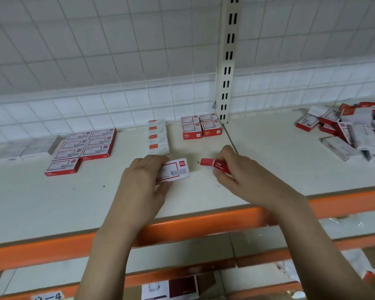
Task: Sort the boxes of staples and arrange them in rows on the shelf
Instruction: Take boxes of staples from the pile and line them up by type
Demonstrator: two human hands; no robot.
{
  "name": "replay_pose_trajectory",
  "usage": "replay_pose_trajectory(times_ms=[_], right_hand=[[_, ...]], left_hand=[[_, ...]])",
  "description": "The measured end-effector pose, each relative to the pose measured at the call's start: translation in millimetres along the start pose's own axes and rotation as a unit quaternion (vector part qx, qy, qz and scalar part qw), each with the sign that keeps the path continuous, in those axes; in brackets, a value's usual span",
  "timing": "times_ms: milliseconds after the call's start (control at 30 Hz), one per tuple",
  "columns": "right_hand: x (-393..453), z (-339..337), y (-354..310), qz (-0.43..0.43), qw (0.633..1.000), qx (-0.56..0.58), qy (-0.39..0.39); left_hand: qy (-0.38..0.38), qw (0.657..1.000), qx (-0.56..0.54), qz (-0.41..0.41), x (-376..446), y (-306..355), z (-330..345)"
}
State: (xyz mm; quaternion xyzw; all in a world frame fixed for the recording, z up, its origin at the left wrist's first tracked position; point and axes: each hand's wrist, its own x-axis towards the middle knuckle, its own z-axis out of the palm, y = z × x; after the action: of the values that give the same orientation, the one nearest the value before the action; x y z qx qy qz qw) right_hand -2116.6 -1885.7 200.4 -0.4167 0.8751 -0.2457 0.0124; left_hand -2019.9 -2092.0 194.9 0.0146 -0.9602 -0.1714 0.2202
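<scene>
Hands work over a cream shelf (52, 202) with an orange front edge. The left hand (143, 180) grips a white-and-red box of staples (174, 171), lying flat on the shelf, fingers curled over its near end. The right hand (232, 169) pinches a second red box (214, 164), tilted on edge just above the shelf. The two boxes sit near each other but apart. Behind them, sorted boxes lie in rows: a large red-edged group (85, 146) at left, a narrow white column (158, 137), and four small boxes (200, 126) by the slotted upright (227, 61). An unsorted pile (353, 131) lies far right.
</scene>
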Motion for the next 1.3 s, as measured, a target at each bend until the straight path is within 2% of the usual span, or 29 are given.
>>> replay_pose_trajectory(times_ms=[167,367,767,967,1133,1300], right_hand=[[5.5,13.1,-19.9,0.017,0.999,0.026,-0.019],[16.2,32.4,-45.0,0.098,0.993,0.043,-0.041],[38.4,47.7,-81.9,0.016,0.998,-0.019,0.065],[43.1,38.6,-81.4,0.0,0.998,-0.038,0.046],[41.8,33.1,-81.0,0.037,0.999,-0.006,0.028],[43.4,31.6,-79.3,0.02,1.0,-0.001,0.01]], left_hand=[[0.001,1.0,-0.006,-0.003,-11.1,-18.2,-9.2],[0.004,1.0,-0.008,0.009,-23.0,-44.5,-27.8],[0.009,1.0,-0.014,0.015,-45.7,-92.9,-58.3],[0.035,0.999,-0.002,0.008,-47.3,-91.1,-58.8],[0.048,0.999,0.013,0.001,-50.1,-84.9,-59.8],[0.044,0.998,0.015,-0.035,-54.7,-81.6,-55.3]])
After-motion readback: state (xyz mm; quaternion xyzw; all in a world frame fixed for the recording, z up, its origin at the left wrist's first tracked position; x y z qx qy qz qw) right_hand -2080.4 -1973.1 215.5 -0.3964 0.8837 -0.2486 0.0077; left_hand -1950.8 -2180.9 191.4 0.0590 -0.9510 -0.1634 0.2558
